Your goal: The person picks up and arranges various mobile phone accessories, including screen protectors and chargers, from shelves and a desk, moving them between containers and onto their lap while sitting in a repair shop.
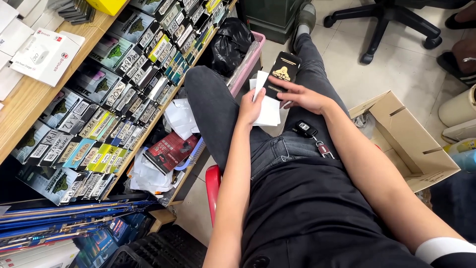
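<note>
Closest to us are our own lap in dark jeans and both forearms reaching forward over it. Our left hand (pixel 249 108) is closed in a pinch on a white paper sheet (pixel 268 110), thumb on top, holding it above the gap between our thighs. Our right hand (pixel 301 95) lies with fingers spread and curled around the lower end of a slim black box (pixel 281 73) with a gold emblem; the box sits tilted on our right thigh, just behind the paper and touching it. As we judge it, the box is out and in hand and the paper is partly unfolded, but the 2 are not yet joined or parted: the work looks about midway. A car key fob (pixel 305 129) with a keyring rests on our right thigh, near the right wrist.

We sit on a red stool (pixel 212 184). To the left, a low shelf (pixel 163 106) holds rows of small packaged boxes with handwritten labels, and loose white wrappers lie below it. To the right stands an open cardboard box (pixel 411 144) on the pale tiled floor (pixel 396 64). Farther off are a black bag in a pink basket (pixel 250 59) and the base of an office chair (pixel 391 20).
</note>
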